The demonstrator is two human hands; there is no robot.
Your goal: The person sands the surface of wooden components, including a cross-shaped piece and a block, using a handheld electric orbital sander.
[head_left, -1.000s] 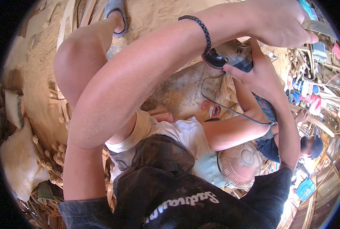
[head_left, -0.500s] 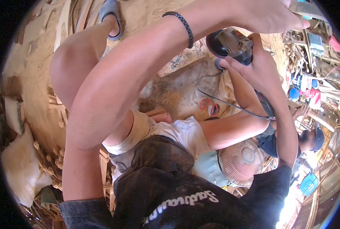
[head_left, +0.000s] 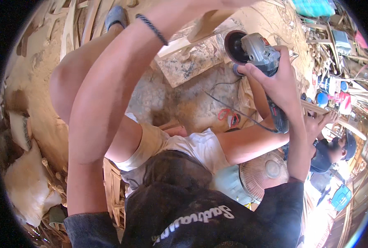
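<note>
My right hand [head_left: 278, 78] is wrapped round an angle grinder [head_left: 260, 51]. Its round dark disc [head_left: 235, 47] points left, and its black-and-red handle end hangs down beside my right thigh. My left arm reaches up and across, and my left hand [head_left: 211, 5] is cut off by the upper edge with its fingers hidden. Just below that hand a pale piece of wood [head_left: 209, 25] lies over a stained flat slab [head_left: 188, 68]. Whether the left hand touches the wood I cannot tell.
A dark cord [head_left: 227, 103] runs from the grinder over the ground, close to a red looped thing [head_left: 227, 115]. A fan [head_left: 262, 173] stands by my right thigh. Another person [head_left: 322, 155] sits at the right. Wooden strips [head_left: 82, 31] lie at the upper left.
My left hand has moved left, away from above the grinder, uncovering it. The grinder stays in my right hand, its disc now in plain sight. The wood and slab show more.
</note>
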